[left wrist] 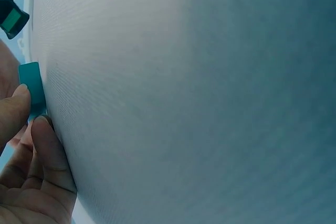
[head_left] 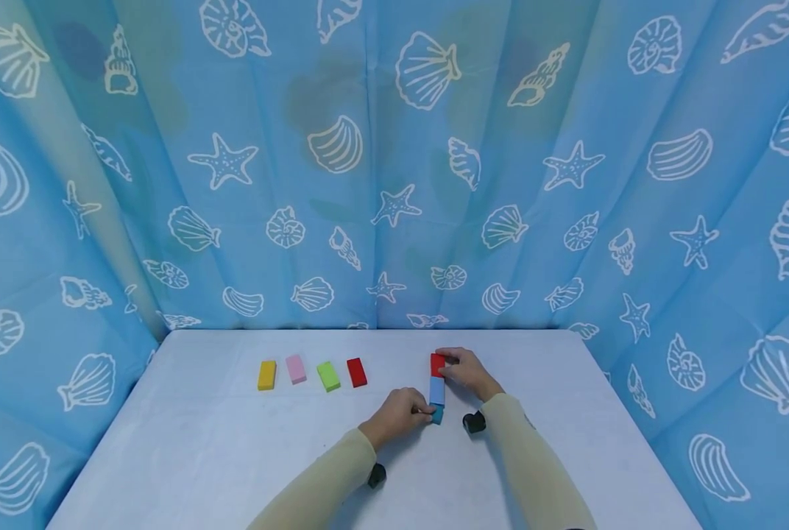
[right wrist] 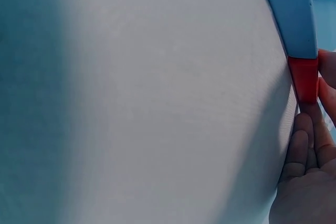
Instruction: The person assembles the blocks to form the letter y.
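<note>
Three blocks stand end to end in a line on the white table: a red block [head_left: 437,361] at the far end, a light blue block [head_left: 437,391] in the middle and a teal block [head_left: 438,416] nearest me. My left hand [head_left: 397,417] pinches the teal block [left wrist: 31,85], its thumb on the block's face in the left wrist view. At the far end, my right hand [head_left: 469,374] grips the red block [right wrist: 303,81] between thumb and fingers. The right wrist view shows the red block's end meeting the light blue block [right wrist: 292,17].
Left of the line lie a yellow block [head_left: 266,375], a pink block [head_left: 296,369], a lime green block [head_left: 328,376] and a dark red block [head_left: 357,372], spaced apart. A blue shell-patterned curtain [head_left: 381,162] hangs around the table's back and sides.
</note>
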Available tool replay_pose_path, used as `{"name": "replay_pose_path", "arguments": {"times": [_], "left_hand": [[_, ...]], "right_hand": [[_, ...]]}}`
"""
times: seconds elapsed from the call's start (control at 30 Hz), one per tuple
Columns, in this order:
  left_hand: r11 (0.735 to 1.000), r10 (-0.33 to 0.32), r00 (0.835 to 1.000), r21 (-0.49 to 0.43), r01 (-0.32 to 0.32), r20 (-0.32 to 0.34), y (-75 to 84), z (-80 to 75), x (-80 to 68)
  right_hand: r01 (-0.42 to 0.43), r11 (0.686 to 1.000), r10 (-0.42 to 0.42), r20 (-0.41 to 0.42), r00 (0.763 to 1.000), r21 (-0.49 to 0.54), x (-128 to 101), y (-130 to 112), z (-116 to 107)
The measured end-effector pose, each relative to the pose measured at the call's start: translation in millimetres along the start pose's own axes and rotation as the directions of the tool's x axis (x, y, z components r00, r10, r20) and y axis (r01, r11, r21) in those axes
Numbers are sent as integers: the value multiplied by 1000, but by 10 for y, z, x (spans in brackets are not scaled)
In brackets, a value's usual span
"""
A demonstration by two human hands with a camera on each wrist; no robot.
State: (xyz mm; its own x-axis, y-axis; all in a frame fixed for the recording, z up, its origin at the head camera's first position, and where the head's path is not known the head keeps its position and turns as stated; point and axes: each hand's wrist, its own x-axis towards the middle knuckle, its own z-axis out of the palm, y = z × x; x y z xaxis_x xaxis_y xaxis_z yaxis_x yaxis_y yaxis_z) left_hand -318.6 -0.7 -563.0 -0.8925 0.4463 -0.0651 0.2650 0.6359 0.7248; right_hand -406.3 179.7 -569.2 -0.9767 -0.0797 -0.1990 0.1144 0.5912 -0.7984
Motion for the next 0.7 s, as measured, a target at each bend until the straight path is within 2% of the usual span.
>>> {"name": "replay_pose_path", "arguments": {"times": [0.4,0.7], "left_hand": [[1000,-1,1000,24,1,3,16,-7,-6],[1000,-9,1000,19,8,4,21,-5,-8]], "right_hand": [[27,1000,-27,-9,1000,12,-9,-13,8],[38,999,-39,-15,999,-17,23,30,15]]}}
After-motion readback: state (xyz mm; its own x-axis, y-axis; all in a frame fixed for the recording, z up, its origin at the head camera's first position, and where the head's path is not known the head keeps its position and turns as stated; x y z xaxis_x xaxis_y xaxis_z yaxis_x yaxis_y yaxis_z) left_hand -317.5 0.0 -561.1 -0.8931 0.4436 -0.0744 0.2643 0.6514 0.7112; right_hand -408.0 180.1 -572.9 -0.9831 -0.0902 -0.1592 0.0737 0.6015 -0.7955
